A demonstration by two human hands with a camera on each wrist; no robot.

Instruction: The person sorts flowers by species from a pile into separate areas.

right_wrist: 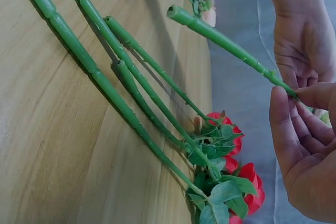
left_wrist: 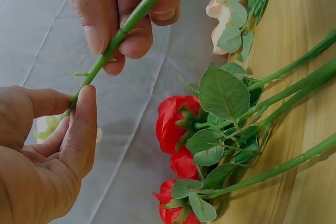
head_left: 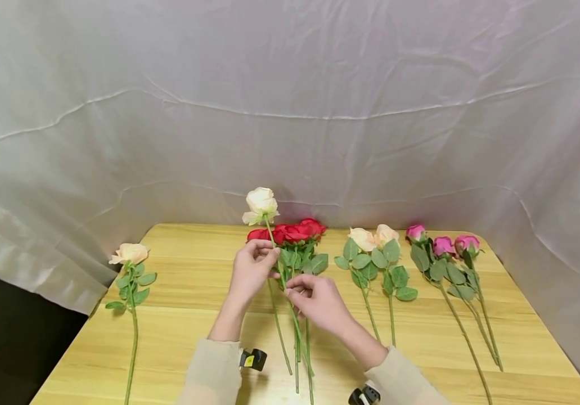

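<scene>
A cream-white artificial rose [head_left: 261,203] is held up over the table, its green stem [left_wrist: 123,32] slanting down toward the right. My left hand [head_left: 251,267] pinches that stem between thumb and fingers below the bloom. Lower down, my right hand [head_left: 320,301] pinches the same stem, its cut end sticking out free in the right wrist view. No leaves show on the stretch between the hands, only small stubs. Beneath and behind them lie several red roses [head_left: 297,230] with green leaves, partly covered by the hands in the head view.
On the wooden table [head_left: 188,292], a single peach rose [head_left: 130,254] lies at the left. Two peach roses [head_left: 363,239] lie right of the hands, and three magenta roses [head_left: 443,246] farther right. A grey cloth [head_left: 290,146] hangs behind the table.
</scene>
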